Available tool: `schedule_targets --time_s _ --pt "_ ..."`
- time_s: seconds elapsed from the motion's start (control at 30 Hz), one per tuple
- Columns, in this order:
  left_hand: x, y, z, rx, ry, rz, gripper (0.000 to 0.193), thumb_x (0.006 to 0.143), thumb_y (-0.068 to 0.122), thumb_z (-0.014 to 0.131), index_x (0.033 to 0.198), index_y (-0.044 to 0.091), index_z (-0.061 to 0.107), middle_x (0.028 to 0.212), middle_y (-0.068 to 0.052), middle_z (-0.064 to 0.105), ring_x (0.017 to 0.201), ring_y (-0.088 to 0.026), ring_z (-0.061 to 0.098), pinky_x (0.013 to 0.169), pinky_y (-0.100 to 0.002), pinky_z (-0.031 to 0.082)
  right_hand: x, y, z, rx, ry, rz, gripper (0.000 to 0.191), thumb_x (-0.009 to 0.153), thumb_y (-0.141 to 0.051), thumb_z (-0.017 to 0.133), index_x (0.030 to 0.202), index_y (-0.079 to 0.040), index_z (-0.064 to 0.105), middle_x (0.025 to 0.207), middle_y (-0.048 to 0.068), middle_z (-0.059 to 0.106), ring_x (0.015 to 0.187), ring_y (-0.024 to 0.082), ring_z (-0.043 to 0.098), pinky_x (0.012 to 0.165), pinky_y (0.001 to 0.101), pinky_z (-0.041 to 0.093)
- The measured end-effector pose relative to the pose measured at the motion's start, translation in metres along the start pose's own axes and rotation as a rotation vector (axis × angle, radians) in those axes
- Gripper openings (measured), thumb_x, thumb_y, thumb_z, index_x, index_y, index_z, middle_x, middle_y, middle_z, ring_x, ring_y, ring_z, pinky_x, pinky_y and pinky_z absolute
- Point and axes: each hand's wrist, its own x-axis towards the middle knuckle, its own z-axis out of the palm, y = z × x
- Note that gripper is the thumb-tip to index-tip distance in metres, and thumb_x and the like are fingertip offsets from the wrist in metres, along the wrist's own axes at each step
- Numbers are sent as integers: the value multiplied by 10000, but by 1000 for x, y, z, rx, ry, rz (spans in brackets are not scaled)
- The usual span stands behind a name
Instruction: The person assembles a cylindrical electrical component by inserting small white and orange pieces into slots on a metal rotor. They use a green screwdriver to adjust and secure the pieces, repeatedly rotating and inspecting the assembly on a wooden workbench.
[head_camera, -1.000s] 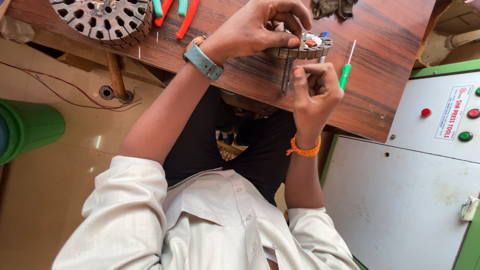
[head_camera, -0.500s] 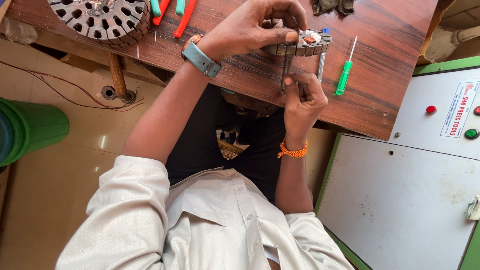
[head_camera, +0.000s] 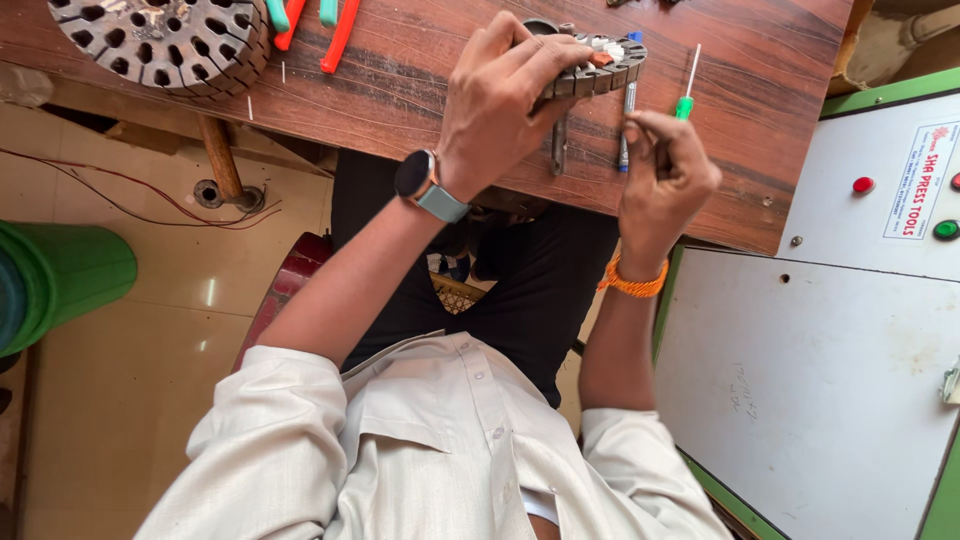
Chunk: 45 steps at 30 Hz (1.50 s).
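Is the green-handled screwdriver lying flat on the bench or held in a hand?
Lying flat. The green-handled screwdriver rests on the wooden bench beside the right hand, which does not grip it.

My right hand (head_camera: 665, 170) has slid off the slotted metal ring (head_camera: 590, 70) that my left hand (head_camera: 500, 95) grips and now pinches near the green screwdriver (head_camera: 686, 95), which lay farther right a second ago.

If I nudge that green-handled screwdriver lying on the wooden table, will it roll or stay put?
The green-handled screwdriver looks slim and round, lying flat on the wooden table, so it would probably roll sideways. It seems light and stiff, with a thin metal shaft, so it likely slides easily.
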Motion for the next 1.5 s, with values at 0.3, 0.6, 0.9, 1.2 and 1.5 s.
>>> schedule_targets --time_s 0.3,0.6,0.9,1.2,1.5 --pt "10 -14 -24 -7 -135 122 423 884 167 880 1254 141 677 1112 5 717 972 -216 604 880 -374 510 42 -20 4 -5 -161 -329 54 1058 -21 792 1061 -25 739 734 7 651 580 36 482 521 248 299" --pt "9 -22 -28 -35 -171 180 414 916 132 839 1278 90 643 1134 -36 692 1056 -247 626 928 -385 540 68 -30 -4 -74 -299 -316 145 1088 -29 840 1024 -2 713 699 28 576 586 68 436 507 252 291" --pt "9 -15 -30 -62 -160 111 457 909 188 838 1312 96 642 1180 -41 715 1050 -264 643 917 -394 560 126 -37 13 -161 -458 -666 70 1001 60 790 990 23 733 842 80 712 629 91 572 563 236 412" --pt "29 -29 -18 -756 -381 -536 276 1032 263 692 1202 61 772 933 -29 771 816 -71 665 738 -262 546 119 -38 18 -175 -340 -667 140 993 -35 860 1008 2 726 819 73 690 595 126 498 575 283 368" --pt "38 -62 -18 -763 -402 -106 162 1106 200 734 1175 63 683 1068 -11 743 980 -97 703 848 -259 563 32 -64 17 -1 -239 -156 162 1052 -148 814 972 -25 745 753 -30 628 572 39 416 532 255 254"
